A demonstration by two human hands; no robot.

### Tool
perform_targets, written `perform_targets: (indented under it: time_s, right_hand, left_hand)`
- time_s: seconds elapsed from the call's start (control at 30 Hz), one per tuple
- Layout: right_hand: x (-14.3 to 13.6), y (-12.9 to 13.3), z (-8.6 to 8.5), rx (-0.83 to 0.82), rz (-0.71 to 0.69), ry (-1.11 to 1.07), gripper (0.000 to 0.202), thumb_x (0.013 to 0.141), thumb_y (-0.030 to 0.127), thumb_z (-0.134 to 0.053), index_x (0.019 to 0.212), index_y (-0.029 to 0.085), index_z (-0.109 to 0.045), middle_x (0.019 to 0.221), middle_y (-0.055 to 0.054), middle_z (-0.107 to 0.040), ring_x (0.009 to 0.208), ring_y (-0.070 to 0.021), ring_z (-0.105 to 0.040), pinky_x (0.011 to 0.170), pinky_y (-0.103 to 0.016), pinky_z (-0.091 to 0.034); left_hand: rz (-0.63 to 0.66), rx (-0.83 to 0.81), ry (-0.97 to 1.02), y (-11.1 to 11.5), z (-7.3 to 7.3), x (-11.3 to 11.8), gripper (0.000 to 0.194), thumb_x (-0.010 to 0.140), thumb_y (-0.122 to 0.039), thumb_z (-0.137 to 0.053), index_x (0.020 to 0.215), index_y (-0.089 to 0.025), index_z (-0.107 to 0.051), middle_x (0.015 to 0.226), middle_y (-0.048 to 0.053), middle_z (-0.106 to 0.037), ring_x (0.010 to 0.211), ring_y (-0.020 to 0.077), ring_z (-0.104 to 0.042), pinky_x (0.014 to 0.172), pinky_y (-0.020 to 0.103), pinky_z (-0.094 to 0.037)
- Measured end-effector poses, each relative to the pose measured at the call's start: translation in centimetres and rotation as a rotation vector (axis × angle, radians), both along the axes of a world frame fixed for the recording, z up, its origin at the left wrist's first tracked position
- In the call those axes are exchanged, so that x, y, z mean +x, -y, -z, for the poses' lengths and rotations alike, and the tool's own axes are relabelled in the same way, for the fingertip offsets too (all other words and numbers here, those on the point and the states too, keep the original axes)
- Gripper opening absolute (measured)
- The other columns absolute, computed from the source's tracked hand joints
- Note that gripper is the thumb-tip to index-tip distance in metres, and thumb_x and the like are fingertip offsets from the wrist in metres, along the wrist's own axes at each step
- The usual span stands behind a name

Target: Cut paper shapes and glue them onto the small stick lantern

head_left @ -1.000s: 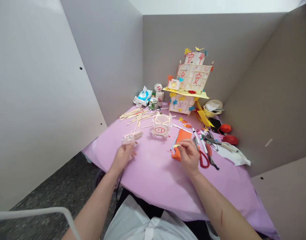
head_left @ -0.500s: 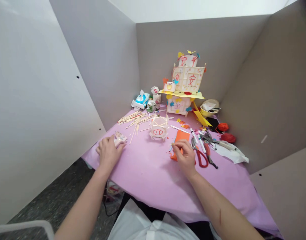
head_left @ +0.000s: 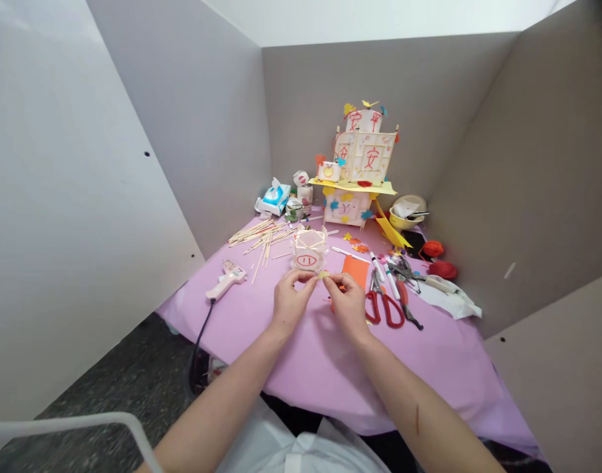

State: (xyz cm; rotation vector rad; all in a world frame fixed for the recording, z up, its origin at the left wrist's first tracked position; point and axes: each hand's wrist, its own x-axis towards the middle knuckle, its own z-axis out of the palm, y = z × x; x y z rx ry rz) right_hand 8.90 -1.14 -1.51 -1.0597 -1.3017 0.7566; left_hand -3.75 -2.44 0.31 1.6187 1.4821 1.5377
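Note:
My left hand (head_left: 291,299) and my right hand (head_left: 346,299) meet in a pinch on a small yellow piece (head_left: 323,275), partly hidden by the fingertips. Just behind them stands a small white lantern (head_left: 309,251) with a stick frame on top and a red mark on its front. A pink glue gun (head_left: 226,279) lies on the table left of my left hand, its dark cord hanging over the edge. Close by my right hand are an orange sheet (head_left: 356,269) and red-handled scissors (head_left: 385,309).
Wooden sticks (head_left: 264,236) lie at the back left, near a wipes pack (head_left: 275,197). A tall decorated paper lantern (head_left: 362,157) stands at the back. Pliers (head_left: 408,305), markers, red yarn (head_left: 442,269) and a yellow bowl (head_left: 404,221) are at the right.
My left hand has let go of the glue gun and moved right to meet my right hand at the yellow piece. My right hand has shifted slightly left.

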Motion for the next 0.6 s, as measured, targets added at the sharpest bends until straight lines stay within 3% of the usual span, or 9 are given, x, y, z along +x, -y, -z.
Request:
perform_targets:
  time_s: [0.2, 0.43, 0.6]
  right_hand:
    - [-0.1, -0.1, -0.1, -0.033, 0.006, -0.011, 0.022, 0.077, 0.038, -0.063, 0.073, 0.017, -0.066, 0.073, -0.002, -0.061, 0.069, -0.0163, -0.055, 0.066, -0.029, -0.045]
    - [-0.8, -0.1, -0.2, -0.014, -0.017, 0.008, 0.022, 0.076, 0.039, -0.063, 0.073, 0.018, -0.067, 0.073, -0.003, -0.063, 0.069, -0.0167, -0.055, 0.067, -0.03, -0.045]
    - [0.4, -2.3, -0.5, 0.028, -0.005, 0.115, 0.031, 0.074, 0.039, -0.065, 0.095, 0.016, -0.067, 0.092, -0.008, -0.062, 0.076, -0.0173, -0.056, 0.066, -0.03, -0.046]
  left_hand:
    - [-0.041, 0.002, 0.023, 0.4, 0.5, 0.4, 0.012, 0.077, -0.027, -0.06, 0.081, -0.019, -0.068, 0.084, 0.003, -0.068, 0.08, 0.0157, -0.059, 0.074, 0.028, -0.042]
    - [-0.054, 0.03, 0.067, -1.0, 1.3, 0.2, 0.014, 0.08, -0.03, -0.058, 0.082, -0.019, -0.065, 0.084, 0.003, -0.066, 0.079, 0.0156, -0.057, 0.07, 0.027, -0.041]
    - [-0.131, 0.142, -0.171, -3.6, 1.0, -1.8, 0.011, 0.081, -0.026, -0.059, 0.082, -0.019, -0.067, 0.087, 0.005, -0.06, 0.088, 0.019, -0.054, 0.082, 0.032, -0.041]
